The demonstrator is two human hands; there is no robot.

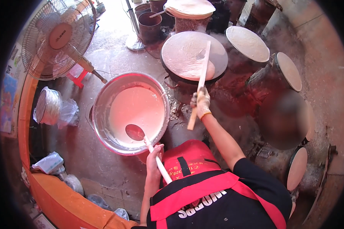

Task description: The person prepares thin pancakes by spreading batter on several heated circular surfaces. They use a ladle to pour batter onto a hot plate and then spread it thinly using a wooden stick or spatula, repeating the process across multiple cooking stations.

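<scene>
My right hand, in a knitted work glove, grips a flat wooden stick. The stick's far part lies across a round griddle, over pale batter spread on much of its surface. A thicker blob of batter sits beside the stick, near the griddle's front right. My bare left hand is closed around the white handle of a ladle. The ladle's round bowl is at the near side of a large metal basin, above pale liquid batter.
Several more round griddles curve around to the right, with steam nearby. Thin round flatbreads are stacked behind. A large fan stands at left, near a red stool and a plastic-wrapped roll. A blurred patch hides part of the right side.
</scene>
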